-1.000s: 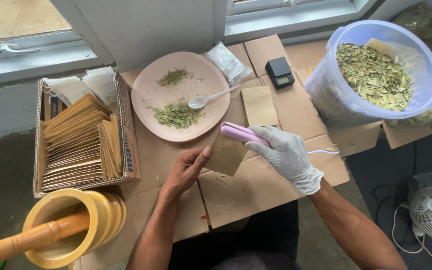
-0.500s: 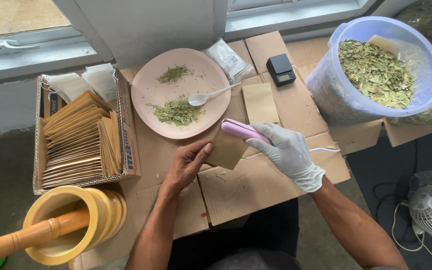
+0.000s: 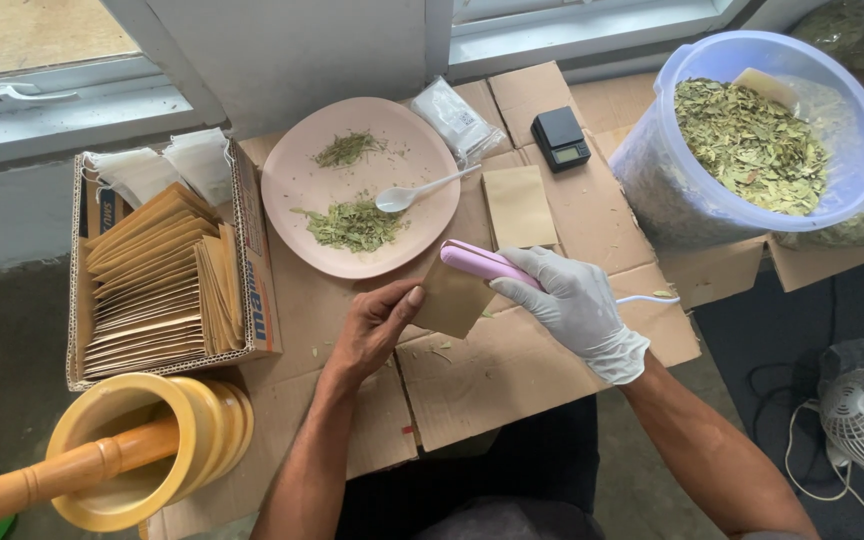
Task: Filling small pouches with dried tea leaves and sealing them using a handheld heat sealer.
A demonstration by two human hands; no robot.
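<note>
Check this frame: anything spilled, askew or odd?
Minor only. A few dried leaf crumbs lie loose on the cardboard sheet beside the left hand, off the pink plate. The right hand is gloved and the left is bare. Nothing looks damaged or tipped.
</note>
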